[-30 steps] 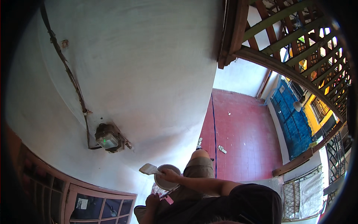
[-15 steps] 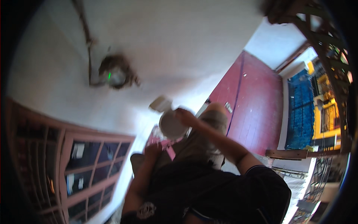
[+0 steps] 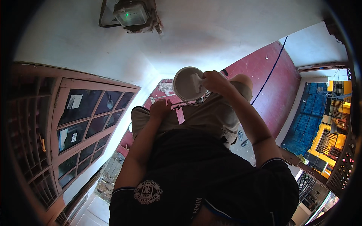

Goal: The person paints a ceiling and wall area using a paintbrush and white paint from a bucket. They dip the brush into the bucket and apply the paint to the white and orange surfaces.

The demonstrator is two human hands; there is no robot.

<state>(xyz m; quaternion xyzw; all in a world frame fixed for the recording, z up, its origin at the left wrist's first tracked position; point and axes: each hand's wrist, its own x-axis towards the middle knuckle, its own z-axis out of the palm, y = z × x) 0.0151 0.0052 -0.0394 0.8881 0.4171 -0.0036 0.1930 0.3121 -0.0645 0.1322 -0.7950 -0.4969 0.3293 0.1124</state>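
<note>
While the right hand (image 3: 214, 81) grips the brush (image 3: 196, 82) over the twelve-o'clock bucket (image 3: 179, 91) (apparently mid-dip, remaining work unclear), the left hand (image 3: 160, 109), at the bucket's seven-to-eight o'clock, has a grasp I cannot tell.

And here's the bucket (image 3: 180, 81), round and pale grey, its open mouth turned up towards us, sitting just beyond the knees! Over that mouth, at the right side, it's the brush (image 3: 196, 83): broad, flat, whitish head angled across the opening, handle mostly hidden in the right hand (image 3: 215, 81). Whether bristles touch bucket, can't tell!
</note>
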